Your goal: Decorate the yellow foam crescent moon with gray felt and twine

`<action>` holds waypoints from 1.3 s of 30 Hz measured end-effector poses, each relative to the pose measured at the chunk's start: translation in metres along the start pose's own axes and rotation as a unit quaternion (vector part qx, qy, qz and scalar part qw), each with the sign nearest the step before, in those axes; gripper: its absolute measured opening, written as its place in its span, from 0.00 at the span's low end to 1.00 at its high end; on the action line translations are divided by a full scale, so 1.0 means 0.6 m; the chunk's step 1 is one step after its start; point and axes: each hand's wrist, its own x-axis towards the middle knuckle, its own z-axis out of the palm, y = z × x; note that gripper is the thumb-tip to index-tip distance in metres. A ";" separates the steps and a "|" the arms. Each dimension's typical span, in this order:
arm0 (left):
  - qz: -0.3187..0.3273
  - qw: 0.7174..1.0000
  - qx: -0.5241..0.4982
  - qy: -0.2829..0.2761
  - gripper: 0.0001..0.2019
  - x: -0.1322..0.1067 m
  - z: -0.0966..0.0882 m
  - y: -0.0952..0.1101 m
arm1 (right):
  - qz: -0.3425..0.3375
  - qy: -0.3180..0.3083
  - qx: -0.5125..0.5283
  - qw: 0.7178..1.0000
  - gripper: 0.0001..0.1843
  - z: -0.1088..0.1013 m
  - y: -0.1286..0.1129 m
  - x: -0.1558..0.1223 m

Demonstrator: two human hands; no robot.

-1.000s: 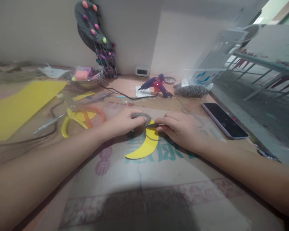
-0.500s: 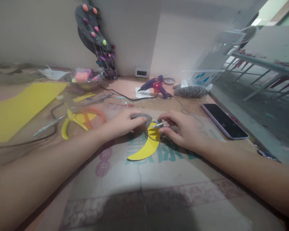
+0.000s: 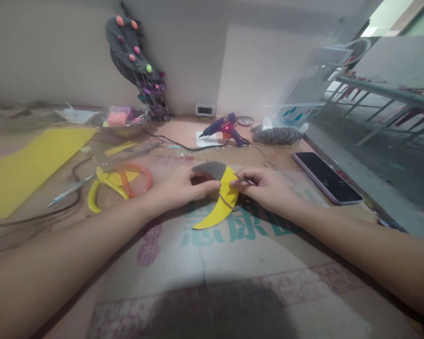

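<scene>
A yellow crescent-shaped cutout [image 3: 222, 202] with grey yarn wound over its upper end [image 3: 209, 168] is tilted up off the printed cardboard sheet [image 3: 233, 263]. My left hand [image 3: 179, 187] is closed on the crescent's upper left side, thumb pressing on it. My right hand [image 3: 268, 187] is closed in a pinch on a thin grey strand of yarn [image 3: 243, 179] at the crescent's right edge; a loop of that strand crosses the yellow face.
Yellow and orange scissors [image 3: 118, 181] lie to the left, beside a large yellow sheet [image 3: 31, 162]. A blue glue gun [image 3: 223, 127], a grey yarn bundle [image 3: 277, 134] and a phone [image 3: 325, 177] sit behind and to the right. A dark decorated ornament [image 3: 134, 56] leans in the corner.
The crescent has been lifted and tilted up from lying flat. My right hand has shifted and now pinches a thin strand near the crescent's edge.
</scene>
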 end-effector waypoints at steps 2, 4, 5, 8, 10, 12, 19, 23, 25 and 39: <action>-0.014 1.000 0.026 -0.002 0.17 0.000 0.000 -0.001 | -0.006 -0.008 0.008 1.000 0.17 0.003 -0.001 -0.002; -0.025 0.999 0.040 0.000 0.19 0.000 -0.001 -0.003 | -0.010 -0.015 0.010 1.000 0.17 0.005 -0.001 -0.002; -0.027 0.999 0.041 -0.001 0.19 -0.001 -0.002 -0.004 | -0.011 -0.016 0.010 1.000 0.17 0.005 0.000 -0.001; -0.028 0.999 0.042 -0.009 0.19 -0.001 -0.003 -0.007 | -0.011 -0.018 0.009 1.000 0.18 0.005 0.002 0.000; -0.029 0.999 0.043 -0.016 0.19 -0.001 -0.004 -0.007 | -0.012 -0.019 0.005 1.000 0.17 0.004 0.003 -0.001; -0.027 0.999 0.040 -0.022 0.19 0.000 -0.004 -0.005 | -0.010 -0.019 0.000 1.000 0.17 0.004 0.004 -0.001; -0.041 0.999 0.015 -0.028 0.12 0.001 -0.007 -0.001 | 0.007 -0.022 0.028 0.999 0.19 0.006 0.001 -0.001; -0.036 0.999 -0.004 -0.024 0.13 0.001 -0.007 -0.003 | 0.008 -0.023 0.026 0.999 0.19 0.005 -0.003 -0.002; -0.030 0.999 0.010 -0.018 0.16 0.001 -0.006 -0.004 | 0.004 -0.025 0.022 0.999 0.19 0.004 -0.004 -0.002; -0.039 0.998 0.000 -0.043 0.18 0.003 -0.011 -0.007 | 0.003 -0.039 0.011 0.999 0.17 0.004 0.004 0.001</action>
